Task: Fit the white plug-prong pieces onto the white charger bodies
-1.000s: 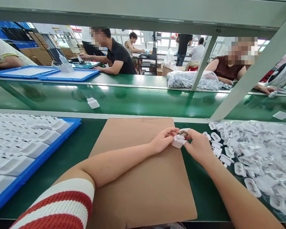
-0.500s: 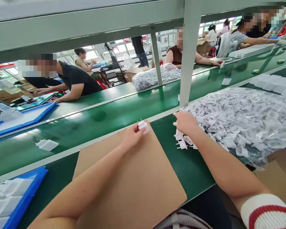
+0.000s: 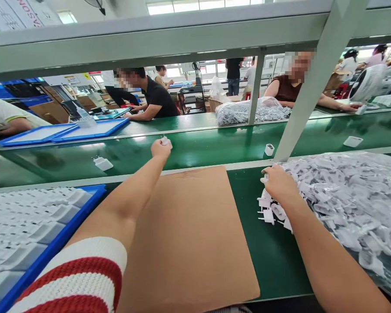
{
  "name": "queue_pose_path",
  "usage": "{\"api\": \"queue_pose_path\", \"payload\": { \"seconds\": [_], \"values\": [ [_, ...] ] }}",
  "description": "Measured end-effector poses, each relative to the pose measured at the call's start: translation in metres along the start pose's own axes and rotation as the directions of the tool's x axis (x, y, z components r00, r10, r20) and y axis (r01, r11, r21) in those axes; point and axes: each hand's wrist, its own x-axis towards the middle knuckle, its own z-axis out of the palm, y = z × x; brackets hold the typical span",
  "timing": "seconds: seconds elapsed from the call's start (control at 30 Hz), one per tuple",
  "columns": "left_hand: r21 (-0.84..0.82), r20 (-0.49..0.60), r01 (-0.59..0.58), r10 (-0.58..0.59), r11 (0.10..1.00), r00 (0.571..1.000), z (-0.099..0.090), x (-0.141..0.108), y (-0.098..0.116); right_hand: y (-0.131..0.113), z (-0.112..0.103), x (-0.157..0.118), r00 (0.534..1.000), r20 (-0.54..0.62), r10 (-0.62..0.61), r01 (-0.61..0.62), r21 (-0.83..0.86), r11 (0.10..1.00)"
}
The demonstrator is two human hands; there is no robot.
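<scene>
My left hand [image 3: 162, 148] reaches out over the green conveyor belt [image 3: 195, 150], closed on a white plug charger [image 3: 165, 141] that is partly covered by the fingers. My right hand [image 3: 280, 180] is by the post, at the left edge of a heap of white plug parts [image 3: 348, 204] in a clear plastic bag. Its fingers are pinched on a small white plug part [image 3: 264, 178], mostly hidden. Loose plug parts [image 3: 267, 214] with pins lie just below that hand. Between my arms, a brown cardboard sheet [image 3: 195, 234] lies flat on the bench.
A blue-edged tray [image 3: 96, 191] with rows of white chargers is at left. On the belt sit a white charger [image 3: 103, 163], a white housing [image 3: 269, 150] and another white piece [image 3: 353, 141]. A slanted metal post [image 3: 308, 95] rises near my right hand. Co-workers sit across the belt.
My left hand has moved forward with the charger, from above the cardboard to over the belt. My right hand stays at the plug parts. The view has turned left.
</scene>
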Motion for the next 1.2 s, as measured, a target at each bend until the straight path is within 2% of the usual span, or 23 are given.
{"api": "queue_pose_path", "payload": {
  "seconds": [0.13,0.23,0.3,0.4,0.43,0.5,0.57,0.63,0.7,0.8,0.9,0.97,1.07,1.2],
  "values": [
    [-0.026,0.115,-0.045,0.048,0.999,0.992,0.026,-0.025,-0.015,-0.007,-0.001,-0.009,0.997,-0.068,-0.032,0.039,0.112,0.993],
    [-0.04,0.126,-0.017,0.022,0.999,0.992,0.033,-0.039,-0.021,-0.014,-0.004,-0.018,0.992,-0.063,-0.109,0.121,0.232,0.965],
    [-0.034,0.09,0.012,-0.009,0.999,0.996,0.029,-0.044,-0.02,-0.02,-0.004,-0.023,0.986,-0.036,-0.16,0.163,0.307,0.938],
    [0.008,-0.035,0.032,-0.032,0.999,0.999,0.02,-0.053,-0.011,-0.03,-0.003,-0.034,0.97,0.007,-0.241,0.216,0.423,0.88],
    [0.032,-0.079,-0.002,0.005,0.999,0.997,0.019,-0.059,-0.006,-0.034,-0.002,-0.038,0.961,0.014,-0.275,0.239,0.456,0.858],
    [0.081,-0.116,-0.157,0.166,0.984,0.979,0.021,-0.073,0.006,-0.044,-0.001,-0.047,0.932,0.023,-0.362,0.306,0.489,0.817],
    [0.092,-0.063,-0.376,0.382,0.922,0.922,0.029,-0.092,0.02,-0.053,-0.001,-0.054,0.893,0.05,-0.448,0.367,0.497,0.787],
    [0.035,0.031,-0.543,0.542,0.839,0.84,0.043,-0.113,0.037,-0.062,-0.002,-0.059,0.86,0.1,-0.5,0.39,0.502,0.772],
    [-0.056,0.113,-0.629,0.63,0.776,0.768,0.059,-0.134,0.055,-0.068,-0.002,-0.06,0.841,0.147,-0.521,0.391,0.501,0.772],
    [-0.191,0.233,-0.655,0.682,0.731,0.694,0.088,-0.158,0.086,-0.071,0.0,-0.06,0.825,0.181,-0.535,0.394,0.495,0.774],
    [-0.284,0.377,-0.605,0.667,0.744,0.643,0.119,-0.171,0.117,-0.071,0.001,-0.06,0.817,0.183,-0.547,0.41,0.483,0.774],
    [-0.298,0.482,-0.529,0.604,0.794,0.635,0.14,-0.176,0.137,-0.072,0.001,-0.059,0.795,0.196,-0.575,0.442,0.461,0.769],
    [-0.242,0.601,-0.393,0.455,0.887,0.658,0.169,-0.181,0.159,-0.074,0.0,-0.059,0.756,0.222,-0.616,0.481,0.45,0.752],
    [-0.154,0.635,-0.294,0.322,0.943,0.702,0.195,-0.182,0.173,-0.075,0.0,-0.059,0.764,0.259,-0.591,0.474,0.396,0.787]
  ]
}}
